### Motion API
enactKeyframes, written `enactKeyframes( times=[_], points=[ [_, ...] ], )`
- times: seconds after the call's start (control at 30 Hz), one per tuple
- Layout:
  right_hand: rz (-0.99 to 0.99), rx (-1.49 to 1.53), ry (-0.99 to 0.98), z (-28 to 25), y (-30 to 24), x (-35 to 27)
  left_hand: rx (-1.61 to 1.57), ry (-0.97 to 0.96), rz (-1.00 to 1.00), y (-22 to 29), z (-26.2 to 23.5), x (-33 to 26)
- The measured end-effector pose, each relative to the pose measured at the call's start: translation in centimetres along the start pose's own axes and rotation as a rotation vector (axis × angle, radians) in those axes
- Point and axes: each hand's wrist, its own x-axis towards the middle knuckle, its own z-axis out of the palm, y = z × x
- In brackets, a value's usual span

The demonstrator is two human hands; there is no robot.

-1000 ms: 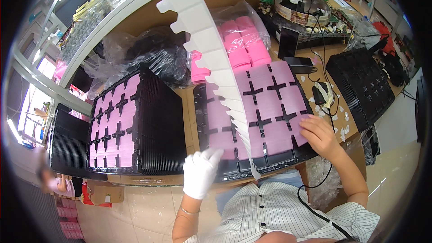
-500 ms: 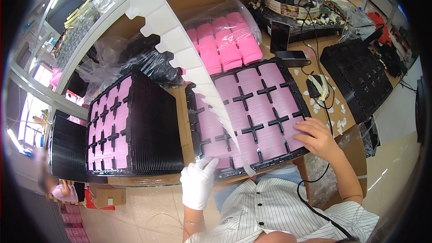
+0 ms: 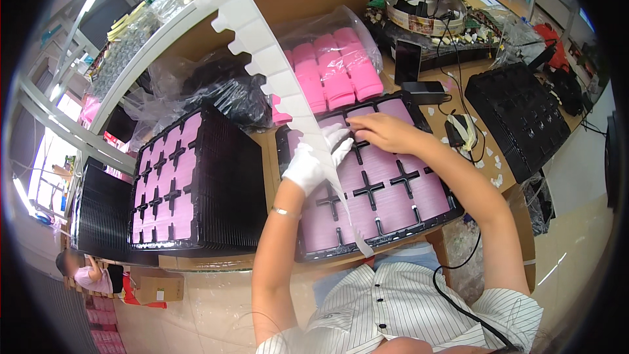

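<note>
A black tray (image 3: 393, 231) with cross-shaped dividers lies in front of me, its compartments filled with pinkish-purple sheets (image 3: 386, 206). Over its far-left part, my white-gloved left hand (image 3: 306, 167) reaches forward, fingers apart. My bare right hand (image 3: 388, 133) comes across from the right, its fingers stretched out and pointing left at the tray's far rows. The fingertips of both hands are close together near a divider; nothing shows in their grasp. A white strip with a notched edge (image 3: 259, 39) crosses the view and covers part of the left hand.
Left of the tray stands a tall stack of similar filled trays (image 3: 230, 183). Pink bundles (image 3: 337, 75) in clear plastic lie behind it. At right are black trays (image 3: 517, 118), a phone (image 3: 407, 62), a black box (image 3: 422, 92), a round tin (image 3: 426, 13), and a cable.
Both hands have moved from the tray's near edge and right side to its far rows, coming close together. The view has shifted slightly.
</note>
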Motion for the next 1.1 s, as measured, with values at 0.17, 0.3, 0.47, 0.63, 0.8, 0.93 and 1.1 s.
enactKeyframes(
  times=[0.17, 0.3, 0.47, 0.63, 0.8, 0.93, 1.1],
  points=[
    [0.232, -0.182, -0.005, -2.2, 5.0, -3.0, 0.039, -0.282, -0.340, -4.1, -1.4, -3.1],
    [0.203, -0.268, 0.131, -4.3, 5.4, -5.6, 0.063, -0.075, -0.134, -3.8, -3.3, -5.9],
    [0.191, -0.450, -0.031, -5.0, 1.5, -6.7, 0.292, -0.102, -0.114, -0.3, -3.4, -5.3],
    [0.233, -0.249, -0.162, -3.9, -3.6, -9.5, 0.162, -0.321, 0.069, 2.5, -3.2, -6.1],
    [0.266, -0.205, -0.178, -5.1, -5.2, -12.1, 0.196, -0.295, 0.012, 5.0, -3.7, -6.3],
    [0.219, -0.309, -0.063, -4.5, -5.9, -10.8, 0.122, -0.241, 0.020, 7.0, 0.0, -4.6],
    [0.248, -0.270, 0.037, -5.5, -6.9, -13.3, 0.179, -0.612, 0.001, 12.2, 0.5, -5.3]
  ],
)
